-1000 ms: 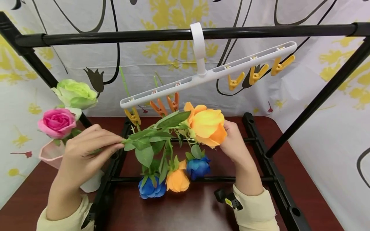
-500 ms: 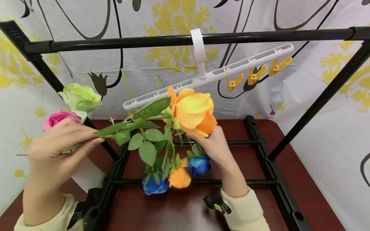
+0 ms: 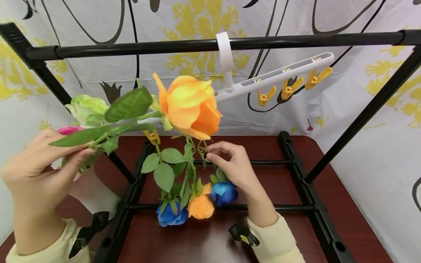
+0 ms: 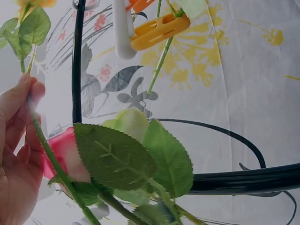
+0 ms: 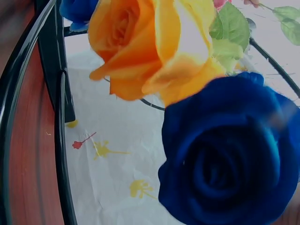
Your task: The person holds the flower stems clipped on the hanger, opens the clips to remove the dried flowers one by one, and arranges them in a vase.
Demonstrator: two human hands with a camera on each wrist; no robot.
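Observation:
My left hand pinches the leafy stem of a large yellow-orange rose, its bloom pointing right in front of the white clip hanger. In the left wrist view, thumb and fingers meet on the green stem. My right hand has its fingers loosely bent close to a thin hanging stem; whether they touch it I cannot tell. Upside down below hang two blue roses and a smaller orange rose. A blue rose fills much of the right wrist view, hand unseen.
A black rack bar carries the hanger. Several yellow clips hang at its right side. A pale vase with a green rose and a pink rose stands left, partly behind my left hand. Black rack feet rest on the brown table.
My left hand has moved left and slightly down, carrying the yellow-orange rose up and left. The right hand, earlier behind and beneath that bloom, is now apart from it, lower right.

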